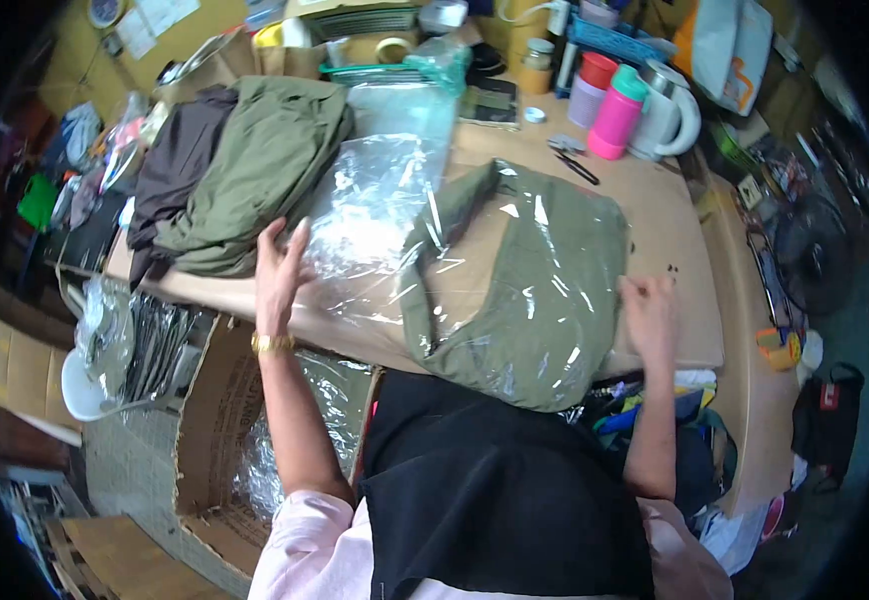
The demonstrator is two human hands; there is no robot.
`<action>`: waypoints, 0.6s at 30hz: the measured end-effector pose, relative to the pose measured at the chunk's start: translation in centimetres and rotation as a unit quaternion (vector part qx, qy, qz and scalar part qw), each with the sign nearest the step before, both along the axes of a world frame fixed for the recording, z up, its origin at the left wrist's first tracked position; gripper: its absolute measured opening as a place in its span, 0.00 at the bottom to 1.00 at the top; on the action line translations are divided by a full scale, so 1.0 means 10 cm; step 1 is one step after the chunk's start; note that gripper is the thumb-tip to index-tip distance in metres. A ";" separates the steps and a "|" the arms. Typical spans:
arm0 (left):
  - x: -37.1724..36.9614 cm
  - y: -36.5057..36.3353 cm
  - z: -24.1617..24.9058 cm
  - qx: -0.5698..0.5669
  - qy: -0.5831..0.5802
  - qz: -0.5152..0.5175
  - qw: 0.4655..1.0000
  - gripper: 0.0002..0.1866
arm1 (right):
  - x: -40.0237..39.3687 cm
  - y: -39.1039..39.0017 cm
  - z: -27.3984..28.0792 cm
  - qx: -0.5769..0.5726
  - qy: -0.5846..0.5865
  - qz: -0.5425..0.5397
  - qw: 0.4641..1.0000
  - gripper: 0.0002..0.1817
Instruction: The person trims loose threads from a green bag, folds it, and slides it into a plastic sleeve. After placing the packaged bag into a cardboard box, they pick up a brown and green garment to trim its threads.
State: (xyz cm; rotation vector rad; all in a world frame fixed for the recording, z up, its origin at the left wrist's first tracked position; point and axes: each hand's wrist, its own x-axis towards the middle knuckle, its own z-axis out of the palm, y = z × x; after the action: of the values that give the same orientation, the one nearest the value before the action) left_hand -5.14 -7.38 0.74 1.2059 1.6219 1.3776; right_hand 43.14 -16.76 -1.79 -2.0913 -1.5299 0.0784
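Observation:
A green garment in a clear plastic bag (555,290) lies on the table in front of me, its bottom edge by my apron. My right hand (650,310) is closed at the bag's right edge, the fingertips pinched on the plastic. My left hand (281,270), with a gold-coloured bracelet at the wrist, has its fingers apart and holds nothing. It hovers between a pile of folded green garments (270,160) and a stack of clear plastic bags (375,190). A dark brown garment (180,165) lies at the pile's left side.
Cutting pliers (575,160), a pink bottle (617,115) and a kettle (663,110) stand or lie at the back right. Below the table's left front is a cardboard box (220,430) with plastic-wrapped items. A white stool or chair (85,390) holds more wrapped things.

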 end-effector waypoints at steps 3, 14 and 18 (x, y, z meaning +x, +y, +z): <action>0.01 0.46 -0.13 0.015 0.234 0.019 0.972 0.46 | -0.04 0.17 -0.33 -0.045 -0.027 -0.021 0.998 0.22; -1.35 -1.82 -0.39 -0.039 -0.353 0.093 0.930 0.16 | -1.76 0.28 0.85 0.000 0.394 0.369 0.842 0.34; -2.10 -3.42 -1.47 -0.159 -0.245 0.135 0.947 0.17 | -3.17 0.29 0.63 -0.046 0.150 0.621 0.768 0.40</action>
State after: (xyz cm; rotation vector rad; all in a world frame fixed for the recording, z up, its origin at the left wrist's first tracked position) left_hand -26.09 -41.59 -13.97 0.4179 1.5952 1.3724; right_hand 11.40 -13.86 4.46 -0.6904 -2.3986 0.9135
